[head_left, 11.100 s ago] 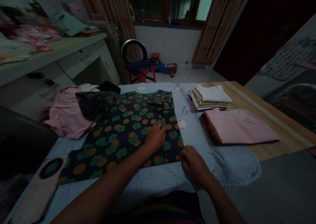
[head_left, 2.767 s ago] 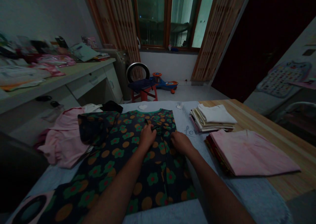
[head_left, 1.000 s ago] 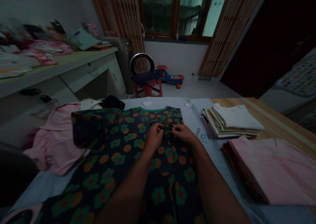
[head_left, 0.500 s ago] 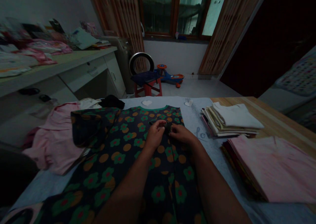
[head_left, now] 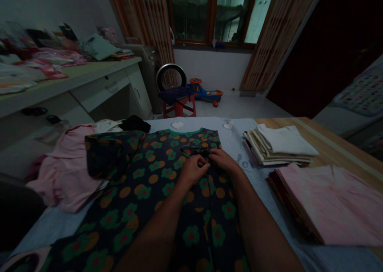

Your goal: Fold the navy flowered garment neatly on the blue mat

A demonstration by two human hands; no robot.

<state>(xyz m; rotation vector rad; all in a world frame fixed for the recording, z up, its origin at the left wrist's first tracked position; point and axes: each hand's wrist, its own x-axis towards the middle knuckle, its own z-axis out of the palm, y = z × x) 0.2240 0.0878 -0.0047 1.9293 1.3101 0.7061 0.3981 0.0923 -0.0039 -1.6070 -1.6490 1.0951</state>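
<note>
Left hand (head_left: 194,170) is dropping slightly lower on the floral garment (head_left: 149,192), its fingers (head_left: 204,169) curling closed just below the dark tie (head_left: 204,153), which the right hand (head_left: 223,161) is pinching; the garment is lying spread on the blue mat (head_left: 233,144), beside folded clothes (head_left: 281,146).

free grey cloth strip (head_left: 257,196) btwn right hand (head_left: 222,160) & folded clothes piles (head_left: 279,147), piles blocking rightward

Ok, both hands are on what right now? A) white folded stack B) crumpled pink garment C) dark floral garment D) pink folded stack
C: the left hand and right hand both lie on the dark floral garment, meeting at a small dark gather of fabric.
</note>
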